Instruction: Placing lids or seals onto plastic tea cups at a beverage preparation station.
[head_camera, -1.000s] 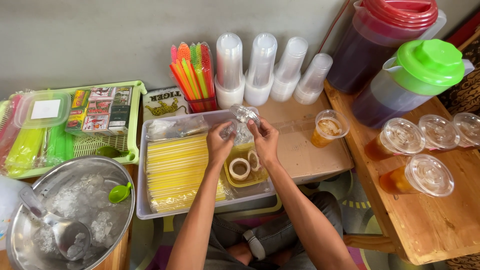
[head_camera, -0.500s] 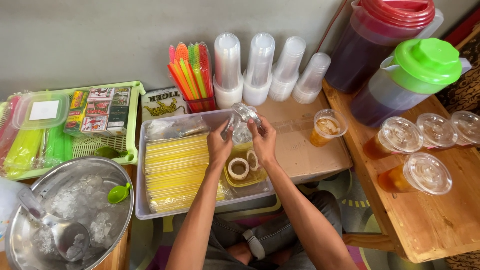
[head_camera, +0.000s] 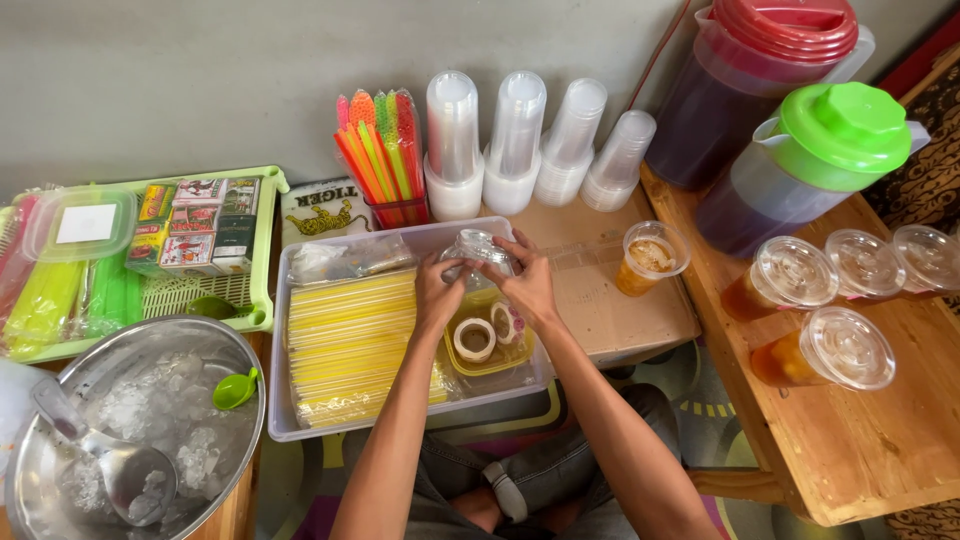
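While both hands are meeting over the clear rectangular plastic bin, they are gripping a stack of clear domed plastic lids between them: the left hand is closing on the stack's left side, and the right hand is wrapping its fingers over the top and right side. The stack is hovering above the bin's far right part, just over a small yellow tray that is holding two rolls of tape. Filling the bin's left part is a thick bundle of yellow wrapped straws.

Standing beyond the bin, against the wall, are a bunch of bright orange, green and red straws in a clear sleeve and four leaning stacks of clear plastic cups. An open clear cup of amber drink is sitting on the brown cardboard sheet just right of the bin. On the wooden worktop at the right, four lidded cups of amber drink are grouped near its far edge, beside a dark-filled pitcher with a green lid and another with a red lid. At the near left, a round steel bowl of ice is holding a metal scoop and a small green scoop, with a green plastic basket of small boxes sitting behind it.
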